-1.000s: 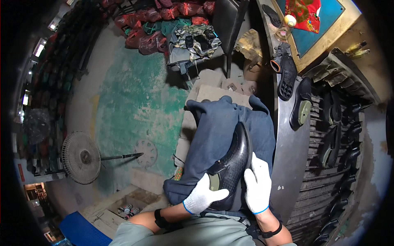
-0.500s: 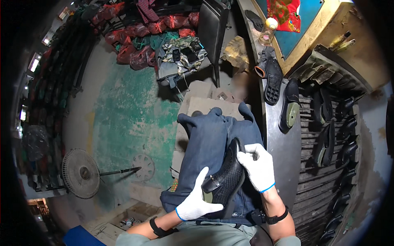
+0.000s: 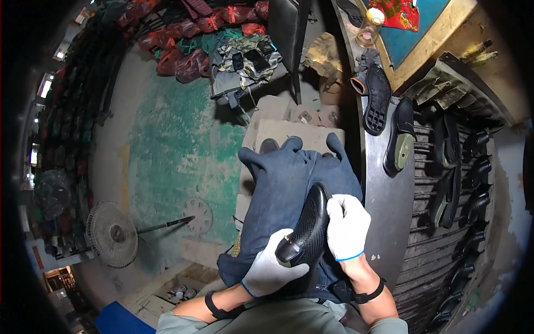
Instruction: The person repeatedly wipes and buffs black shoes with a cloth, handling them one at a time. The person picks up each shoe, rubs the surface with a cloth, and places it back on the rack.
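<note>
Starting far left, on a pale, round-caged pedestal fan (image 3: 113, 234), just beside scuffed, green-painted floor (image 3: 172, 150). Up and across to glossy red plastic bags (image 3: 192, 65) in a row, then a rumpled camouflage cloth (image 3: 247, 61) draped over a chair.

Into the middle now, over a lap in dark blue trousers (image 3: 278, 192). White-gloved left hand (image 3: 271, 267) wrapped round the rear part of a black slip-on shoe with woven-textured upper (image 3: 308, 222), grasping firmly. Shoe up over the lap, between both hands, tilted, with upper turned left and sole edge to the right. Toe pointing away from the body, up the view and slightly right; long axis steep, slanting from heel at lower left to toe at upper right.

White-gloved right hand (image 3: 349, 225) right alongside the front part, fingers bent in against the sole edge; impossible to tell if pinching anything.

Further right, a long dark-grey counter (image 3: 389, 206), bearing a black sneaker with orange-lined collar (image 3: 377, 100) and a black loafer with green block (image 3: 401, 136). Finally, a dark slatted rack (image 3: 414, 261), loaded with black shoes.
</note>
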The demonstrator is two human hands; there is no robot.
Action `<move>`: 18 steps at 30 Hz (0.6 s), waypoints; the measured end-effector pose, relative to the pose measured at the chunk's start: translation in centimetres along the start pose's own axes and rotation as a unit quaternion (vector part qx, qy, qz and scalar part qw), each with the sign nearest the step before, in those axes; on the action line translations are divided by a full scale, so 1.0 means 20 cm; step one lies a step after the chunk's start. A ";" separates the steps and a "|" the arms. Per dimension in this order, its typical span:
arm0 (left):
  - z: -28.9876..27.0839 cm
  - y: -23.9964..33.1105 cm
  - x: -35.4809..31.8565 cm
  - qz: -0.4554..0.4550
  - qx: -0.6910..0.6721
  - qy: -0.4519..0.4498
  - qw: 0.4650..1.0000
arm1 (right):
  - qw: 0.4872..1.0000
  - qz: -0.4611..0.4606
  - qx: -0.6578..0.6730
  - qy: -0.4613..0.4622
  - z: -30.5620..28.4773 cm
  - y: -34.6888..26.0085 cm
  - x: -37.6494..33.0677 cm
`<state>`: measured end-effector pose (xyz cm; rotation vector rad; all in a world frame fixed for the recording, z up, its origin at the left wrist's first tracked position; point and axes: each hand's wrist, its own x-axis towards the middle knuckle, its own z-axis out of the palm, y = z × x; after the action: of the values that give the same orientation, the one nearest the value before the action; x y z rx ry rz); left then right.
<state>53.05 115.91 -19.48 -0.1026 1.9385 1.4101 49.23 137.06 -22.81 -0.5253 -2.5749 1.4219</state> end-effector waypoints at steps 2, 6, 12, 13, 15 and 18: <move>0.00 0.07 0.00 -0.019 0.043 0.001 0.999 | 1.000 0.000 -0.008 0.005 0.01 0.01 0.00; -0.03 0.14 0.02 -0.028 0.141 -0.032 0.989 | 0.993 0.092 0.044 -0.059 -0.05 -0.08 0.00; 0.02 0.11 0.08 0.168 0.191 -0.025 0.967 | 0.995 -0.010 0.097 -0.006 0.01 0.10 0.03; 0.01 0.12 0.09 0.154 0.188 -0.033 0.969 | 0.994 -0.059 0.095 0.013 0.01 0.14 0.03; 0.00 0.13 0.11 0.144 0.193 -0.039 0.970 | 0.993 -0.113 -0.016 0.012 0.02 0.16 0.05; -0.01 0.13 0.13 0.160 0.193 -0.038 0.967 | 0.998 -0.066 0.016 0.007 0.03 0.15 0.06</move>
<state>49.85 117.75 -19.00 0.4577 2.1950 1.1797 48.59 138.62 -25.72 -0.3508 -2.5186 1.4083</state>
